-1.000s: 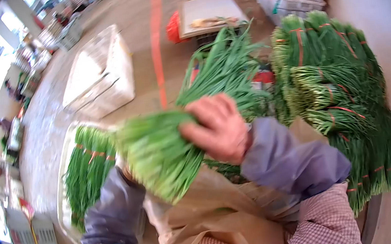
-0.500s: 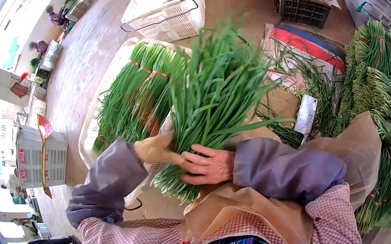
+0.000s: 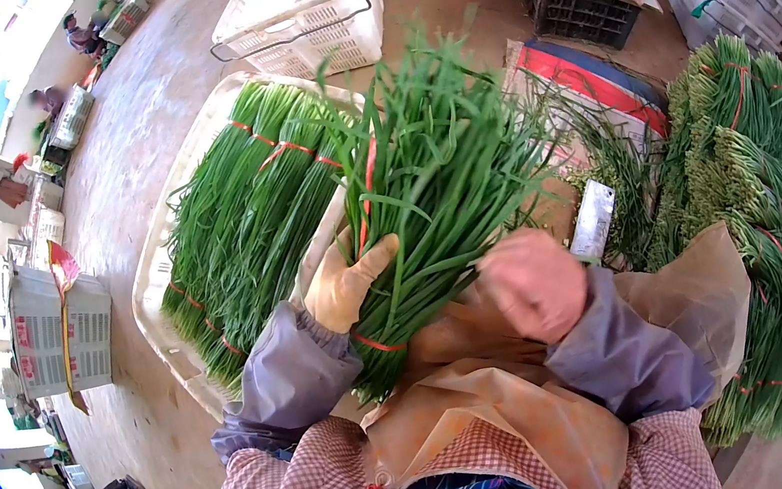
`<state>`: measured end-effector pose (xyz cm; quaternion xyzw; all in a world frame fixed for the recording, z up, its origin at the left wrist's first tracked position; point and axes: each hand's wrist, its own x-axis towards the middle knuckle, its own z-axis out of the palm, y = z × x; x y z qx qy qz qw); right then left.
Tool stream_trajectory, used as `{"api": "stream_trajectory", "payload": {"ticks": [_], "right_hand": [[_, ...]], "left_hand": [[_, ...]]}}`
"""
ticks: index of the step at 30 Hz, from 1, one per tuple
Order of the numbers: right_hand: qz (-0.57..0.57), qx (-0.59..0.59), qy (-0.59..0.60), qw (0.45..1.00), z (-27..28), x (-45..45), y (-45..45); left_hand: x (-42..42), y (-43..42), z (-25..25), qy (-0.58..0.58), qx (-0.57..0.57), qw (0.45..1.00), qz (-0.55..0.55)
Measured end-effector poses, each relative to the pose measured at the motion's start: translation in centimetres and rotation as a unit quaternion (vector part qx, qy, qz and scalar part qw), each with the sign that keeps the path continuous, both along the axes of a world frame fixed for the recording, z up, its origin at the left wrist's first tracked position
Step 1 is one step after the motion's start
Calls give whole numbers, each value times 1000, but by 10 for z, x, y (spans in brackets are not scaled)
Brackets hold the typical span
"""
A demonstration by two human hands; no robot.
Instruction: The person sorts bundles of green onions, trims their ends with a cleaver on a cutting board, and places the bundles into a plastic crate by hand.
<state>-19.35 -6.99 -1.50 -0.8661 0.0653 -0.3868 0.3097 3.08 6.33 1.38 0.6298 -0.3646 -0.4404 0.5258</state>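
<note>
My left hand (image 3: 347, 286), in a pale glove, is closed around a bunch of green garlic chives (image 3: 440, 166) over my lap. A red tie (image 3: 380, 343) goes round the bunch's lower stems. Another red strip (image 3: 368, 187) runs up from my left thumb along the leaves; I cannot tell whether it circles the bunch. My right hand (image 3: 536, 286) is just right of the bunch, apart from it, its fingers smeared by motion. Left of the bunch, tied chives (image 3: 249, 205) lie in a white crate (image 3: 151, 265).
Tied green bundles (image 3: 753, 160) are piled at right. A white-handled blade (image 3: 594, 219) lies among loose stems beside a red-and-white sack (image 3: 579, 80). Ahead stand an open white crate (image 3: 303, 30) and a black crate (image 3: 583, 8) with a board on top. Other people sit far left.
My right hand has left the stems and moved right. My left hand has shifted up the bunch. A red tie round the lower stems and a red strip by my left thumb now show.
</note>
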Motion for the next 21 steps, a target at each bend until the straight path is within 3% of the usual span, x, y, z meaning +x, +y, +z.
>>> {"api": "stream_trajectory", "payload": {"ticks": [3,5,6,9,14,17,21], "right_hand": [[-29,295,-9,955,18,-11,-17],[-12,470,-56,881,22,-13,-28],[14,496,-59,866,23,-13,-33],[87,530,54,842,30,-17,-42],[120,576,-16,808,18,-11,-32],[98,568,-18,817,25,-10,-35],[57,455,-45,887,15,-10,-36]], "left_hand": [[-9,-5,8,26,-47,999,4],[-17,-9,11,2,-31,999,18],[-21,-10,18,-11,-22,999,20],[-29,-13,17,1,-8,1000,30],[-37,-19,19,54,-13,998,25],[-39,-22,16,25,-2,1000,20],[-37,-25,12,-10,6,1000,7]]}}
